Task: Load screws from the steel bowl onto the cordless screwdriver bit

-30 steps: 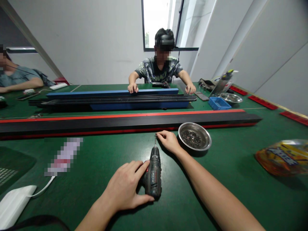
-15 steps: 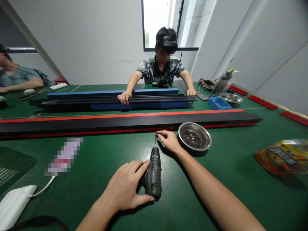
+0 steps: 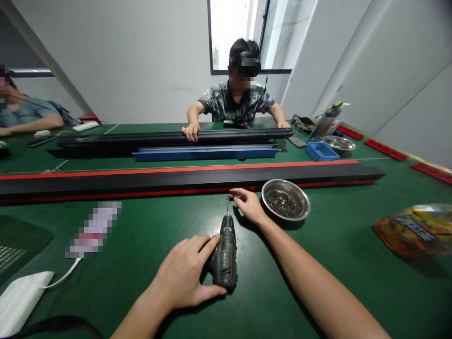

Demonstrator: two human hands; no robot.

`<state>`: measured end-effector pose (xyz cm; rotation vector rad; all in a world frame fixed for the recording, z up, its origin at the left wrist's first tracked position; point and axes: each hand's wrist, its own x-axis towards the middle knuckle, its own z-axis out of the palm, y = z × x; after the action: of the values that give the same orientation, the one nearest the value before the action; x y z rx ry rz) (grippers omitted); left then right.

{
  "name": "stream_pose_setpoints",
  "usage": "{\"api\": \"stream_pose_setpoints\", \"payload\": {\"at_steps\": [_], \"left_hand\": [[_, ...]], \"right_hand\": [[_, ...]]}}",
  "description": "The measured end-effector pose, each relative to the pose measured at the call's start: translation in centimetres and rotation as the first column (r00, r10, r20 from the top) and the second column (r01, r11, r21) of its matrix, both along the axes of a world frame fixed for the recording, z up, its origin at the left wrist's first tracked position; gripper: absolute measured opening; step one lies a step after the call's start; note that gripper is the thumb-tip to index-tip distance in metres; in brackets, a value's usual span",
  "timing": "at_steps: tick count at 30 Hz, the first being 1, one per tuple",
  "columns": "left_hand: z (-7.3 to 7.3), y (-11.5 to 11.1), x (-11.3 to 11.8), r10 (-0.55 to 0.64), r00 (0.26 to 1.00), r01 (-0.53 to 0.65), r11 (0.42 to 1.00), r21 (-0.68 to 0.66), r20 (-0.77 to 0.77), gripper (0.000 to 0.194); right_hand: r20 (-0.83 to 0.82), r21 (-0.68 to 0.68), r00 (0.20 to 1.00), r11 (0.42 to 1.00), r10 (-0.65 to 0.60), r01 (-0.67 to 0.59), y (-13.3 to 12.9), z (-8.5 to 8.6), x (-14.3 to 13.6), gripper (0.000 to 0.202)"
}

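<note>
The cordless drill (image 3: pixel 225 256) lies on the green tabletop (image 3: pixel 148 245), left hand (image 3: pixel 183 275) wrapped round its grip, right hand (image 3: pixel 249 205) pinching at its bit (image 3: pixel 228 205), where an accidental trigger squeeze could nick fingertips.

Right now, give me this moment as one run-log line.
left hand: gripping drill lying on table | right hand: fingertips at drill bit | steel bowl: beside right hand

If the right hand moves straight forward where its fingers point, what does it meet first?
Probably the long black and red rail, lying just beyond the right hand; the gap between them looks small, but depth is uncertain.
</note>
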<state>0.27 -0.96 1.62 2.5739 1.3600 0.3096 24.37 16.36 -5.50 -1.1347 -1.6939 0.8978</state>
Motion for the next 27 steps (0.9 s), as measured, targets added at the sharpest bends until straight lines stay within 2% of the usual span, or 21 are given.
{"api": "stream_pose_setpoints", "payload": {"at_steps": [13,21,27], "left_hand": [[-0.13,-0.06,-0.01,-0.004,1.000,0.004,1.000,-0.001,0.000,0.101],[0.09,-0.14,0.10,0.000,1.000,0.000,1.000,-0.003,-0.001,0.102],[0.04,-0.17,0.22,0.017,1.000,-0.017,1.000,0.005,-0.024,0.105]], "right_hand": [[0.017,-0.014,1.000,1.000,0.014,-0.014,-0.13,0.26,0.04,0.035],[0.175,0.017,0.984,0.999,0.039,-0.043,-0.35,0.78,0.27,0.029],[0.169,0.035,0.984,0.998,0.049,-0.056,-0.46,0.90,0.28,0.027]]}}
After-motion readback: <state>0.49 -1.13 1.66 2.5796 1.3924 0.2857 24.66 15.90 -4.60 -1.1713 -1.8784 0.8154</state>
